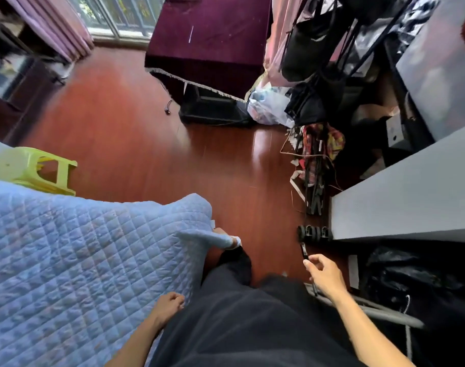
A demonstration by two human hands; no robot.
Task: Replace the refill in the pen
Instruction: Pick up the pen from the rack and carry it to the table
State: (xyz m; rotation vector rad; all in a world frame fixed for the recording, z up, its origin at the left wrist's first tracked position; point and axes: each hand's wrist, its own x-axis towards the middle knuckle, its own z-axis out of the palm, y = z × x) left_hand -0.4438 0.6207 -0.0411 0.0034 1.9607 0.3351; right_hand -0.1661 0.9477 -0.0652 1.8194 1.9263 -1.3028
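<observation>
My right hand (325, 275) holds a dark pen (304, 251) between thumb and curled fingers, its upper end pointing up and away over the red wooden floor. A thin dark end shows below the hand near my thigh. My left hand (170, 304) hangs by my left leg with its fingers curled, touching the edge of the blue quilt (67, 247), and I see nothing in it. I am looking down at my dark trousers and one dark sock.
A grey desk top (401, 197) runs along the right, with black bags and cables under it. A yellow-green plastic stool (32, 168) stands at the left. A maroon-draped table (213, 41) and plastic bags lie ahead.
</observation>
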